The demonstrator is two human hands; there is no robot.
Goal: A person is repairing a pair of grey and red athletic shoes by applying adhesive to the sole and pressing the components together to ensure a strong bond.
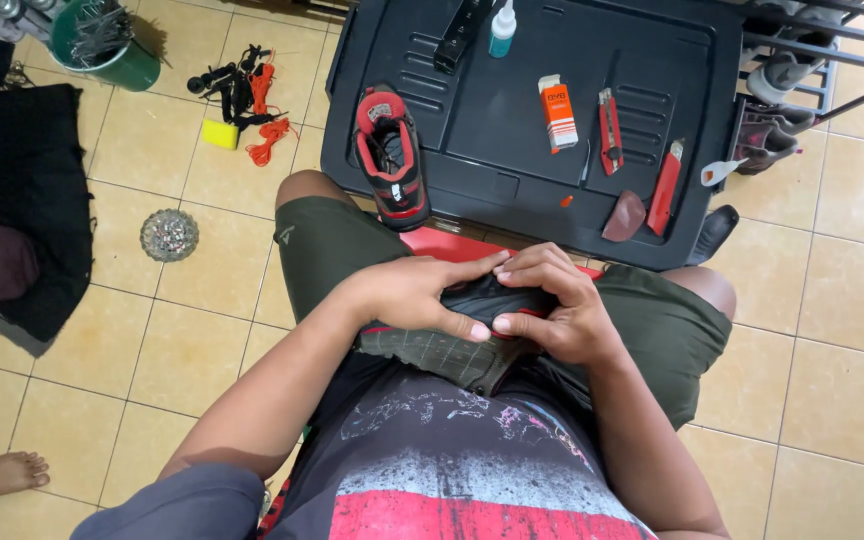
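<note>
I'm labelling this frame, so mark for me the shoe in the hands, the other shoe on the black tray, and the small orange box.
Held shoe [442, 352]: head view, on its grey sole edge.
Tray shoe [392, 155]: head view, on its dark opening.
Orange box [558, 115]: head view, on its orange front face.

A home shoe-repair spot: tiled floor [192, 330], utility knives [609, 130], glue bottle [502, 30], shoe rack [802, 60].

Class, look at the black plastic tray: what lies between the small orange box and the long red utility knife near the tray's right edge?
In the head view, a shorter red utility knife lies between the orange box and the long red knife on the tray.
</note>
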